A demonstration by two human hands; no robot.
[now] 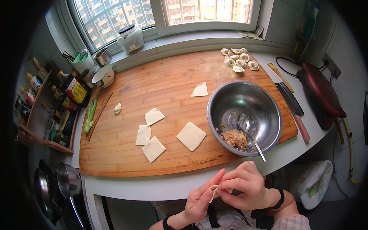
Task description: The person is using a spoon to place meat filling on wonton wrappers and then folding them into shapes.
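Between my two hands, in front of the counter's edge, is a folded dough wrapper (213, 193). My left hand (200, 199) holds it with thumb and fingers, while my right hand (243, 185) pinches its right side. Whether filling lies inside cannot be told. A steel bowl (244, 95) with minced filling (235, 139) and a metal spoon (250, 135) stands beyond my hands. Square wrapper (191, 136) lies left of the bowl, with several cut wrappers (153, 149) farther left and another cut piece (200, 90) behind. Several folded dumplings (229, 61) sit at the board's far right corner.
The wooden cutting board (132, 164) bears chopsticks (100, 116), a green vegetable stalk (91, 115) and a small dough lump (117, 109). Right of it lie a pink-handled knife (301, 128) and a dark red electric appliance (322, 92). A condiment rack (44, 141) and bowl (103, 76) stand left.
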